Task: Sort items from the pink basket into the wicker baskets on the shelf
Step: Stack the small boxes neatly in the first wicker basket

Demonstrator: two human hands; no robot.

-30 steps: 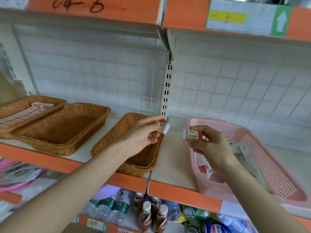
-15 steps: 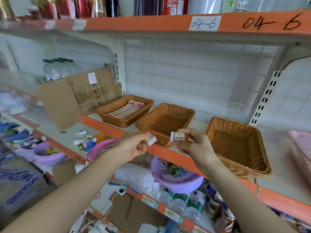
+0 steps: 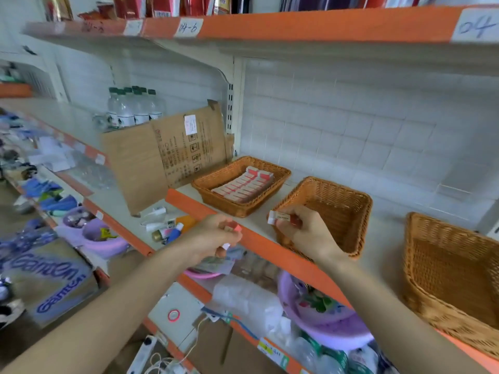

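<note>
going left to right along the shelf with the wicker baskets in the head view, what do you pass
Cardboard sheet → wicker basket of pink-and-white boxes → empty middle wicker basket → right wicker basket. The left hand and right hand, each gripping an eraser, overlap these and are left out.

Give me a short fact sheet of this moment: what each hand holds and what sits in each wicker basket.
Left hand: grips a pink-ended eraser
Right hand: pinches a labelled eraser in front of the middle basket
Left basket: rows of packed erasers
Middle basket: no items visible inside
Right basket: no items visible inside
Pink basket: out of view
</note>
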